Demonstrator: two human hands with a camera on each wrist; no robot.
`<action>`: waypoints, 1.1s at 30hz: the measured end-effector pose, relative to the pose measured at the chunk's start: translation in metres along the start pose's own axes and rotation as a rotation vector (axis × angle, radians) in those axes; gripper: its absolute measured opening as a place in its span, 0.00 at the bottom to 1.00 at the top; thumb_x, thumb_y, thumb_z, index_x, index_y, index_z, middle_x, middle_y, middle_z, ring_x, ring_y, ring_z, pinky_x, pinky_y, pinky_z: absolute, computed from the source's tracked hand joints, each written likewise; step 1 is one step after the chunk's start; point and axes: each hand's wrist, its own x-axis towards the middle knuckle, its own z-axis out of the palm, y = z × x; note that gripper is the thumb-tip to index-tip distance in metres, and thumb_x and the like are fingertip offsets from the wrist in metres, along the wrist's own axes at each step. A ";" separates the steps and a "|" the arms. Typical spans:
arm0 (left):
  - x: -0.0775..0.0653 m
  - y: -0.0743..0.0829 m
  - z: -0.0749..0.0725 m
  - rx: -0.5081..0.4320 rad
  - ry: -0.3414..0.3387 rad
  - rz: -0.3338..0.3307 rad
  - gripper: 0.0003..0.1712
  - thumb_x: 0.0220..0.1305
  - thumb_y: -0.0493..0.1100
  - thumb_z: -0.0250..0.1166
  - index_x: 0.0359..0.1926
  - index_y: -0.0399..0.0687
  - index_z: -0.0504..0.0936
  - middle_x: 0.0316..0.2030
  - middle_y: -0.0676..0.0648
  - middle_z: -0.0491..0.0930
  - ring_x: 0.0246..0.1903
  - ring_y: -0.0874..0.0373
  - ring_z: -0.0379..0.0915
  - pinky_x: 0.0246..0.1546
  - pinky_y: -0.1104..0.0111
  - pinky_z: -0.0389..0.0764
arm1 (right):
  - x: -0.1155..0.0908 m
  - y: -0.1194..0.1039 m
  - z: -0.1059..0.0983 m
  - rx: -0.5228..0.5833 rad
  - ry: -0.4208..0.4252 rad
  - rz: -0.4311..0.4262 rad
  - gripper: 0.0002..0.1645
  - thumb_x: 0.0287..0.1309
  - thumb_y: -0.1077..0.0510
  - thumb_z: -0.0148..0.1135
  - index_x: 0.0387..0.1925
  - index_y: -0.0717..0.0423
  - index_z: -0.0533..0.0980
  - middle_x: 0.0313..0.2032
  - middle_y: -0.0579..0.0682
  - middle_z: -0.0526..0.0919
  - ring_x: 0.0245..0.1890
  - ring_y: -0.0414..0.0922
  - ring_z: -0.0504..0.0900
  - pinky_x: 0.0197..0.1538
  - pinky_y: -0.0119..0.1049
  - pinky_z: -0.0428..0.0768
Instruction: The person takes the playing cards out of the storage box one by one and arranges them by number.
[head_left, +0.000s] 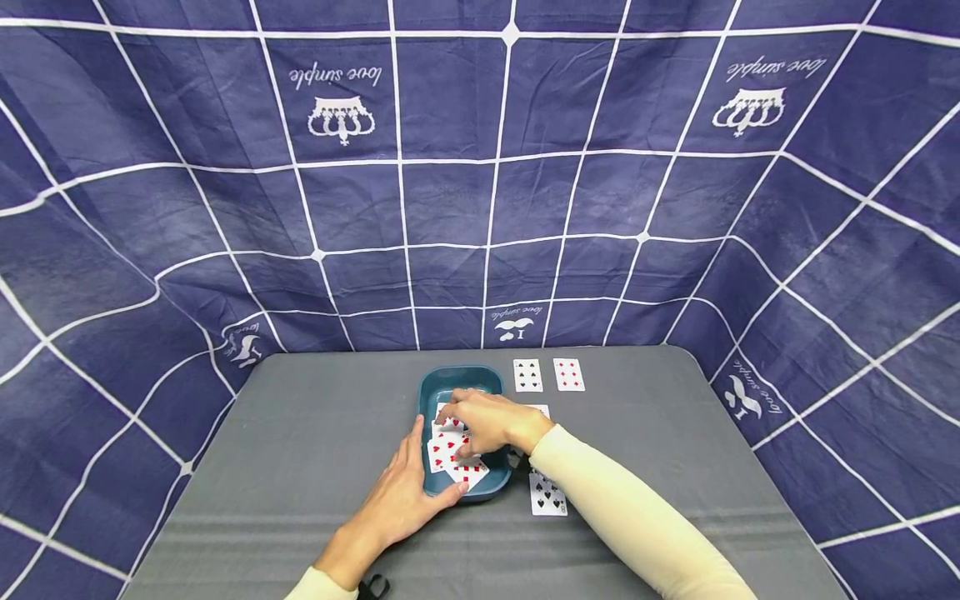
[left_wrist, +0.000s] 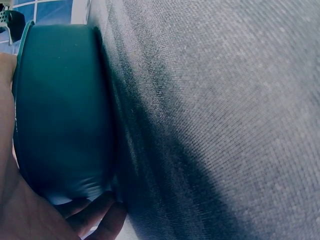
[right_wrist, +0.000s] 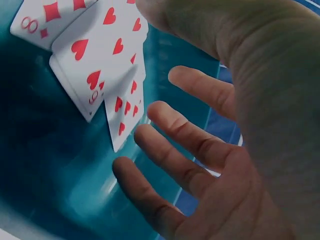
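A teal plastic tray (head_left: 457,369) holds several loose playing cards (head_left: 442,454), red hearts and diamonds face up. My left hand (head_left: 397,487) holds the tray at its near left corner, thumb at the near rim and fingers along the outer left wall. In the left wrist view, the fingertips curve round the end of the tray (left_wrist: 65,105) close to the cloth. My right hand (head_left: 483,421) reaches in over the cards, fingers spread and bent downward. In the right wrist view, its thumb overlaps the heart cards (right_wrist: 107,45), beside an eight of diamonds (right_wrist: 45,22).
Right of the tray, a black-suited card (head_left: 527,375) and a diamond card (head_left: 568,375) lie face up on the grey cloth (head_left: 337,417). A spade card (head_left: 548,498) lies nearer, partly behind the right sleeve. Blue gridded curtain (head_left: 450,200) encloses the table.
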 end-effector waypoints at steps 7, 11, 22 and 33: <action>0.000 0.000 0.001 0.007 0.009 0.004 0.80 0.66 0.78 0.79 0.97 0.43 0.43 0.84 0.32 0.70 0.78 0.28 0.76 0.75 0.31 0.79 | 0.010 -0.006 0.008 -0.033 -0.062 0.012 0.41 0.57 0.42 0.94 0.71 0.37 0.88 0.61 0.45 0.86 0.60 0.42 0.86 0.64 0.36 0.86; -0.001 0.000 0.001 0.006 0.009 0.004 0.80 0.67 0.77 0.79 0.97 0.43 0.43 0.84 0.32 0.70 0.78 0.28 0.77 0.75 0.31 0.79 | 0.011 -0.010 0.009 -0.039 -0.087 0.047 0.43 0.55 0.44 0.95 0.72 0.35 0.87 0.60 0.45 0.84 0.61 0.43 0.85 0.63 0.37 0.86; 0.000 0.001 0.000 0.012 0.006 0.004 0.80 0.66 0.79 0.78 0.97 0.42 0.44 0.85 0.31 0.69 0.78 0.27 0.76 0.76 0.29 0.77 | 0.015 -0.010 0.012 -0.025 -0.096 0.085 0.31 0.56 0.51 0.95 0.60 0.38 0.89 0.56 0.45 0.82 0.56 0.42 0.81 0.54 0.34 0.84; -0.001 0.002 0.000 0.005 0.009 0.007 0.80 0.66 0.78 0.78 0.96 0.41 0.44 0.86 0.31 0.68 0.79 0.26 0.74 0.76 0.28 0.76 | 0.017 -0.006 0.013 -0.020 -0.092 0.073 0.30 0.54 0.52 0.95 0.54 0.41 0.86 0.53 0.42 0.82 0.54 0.40 0.81 0.57 0.32 0.83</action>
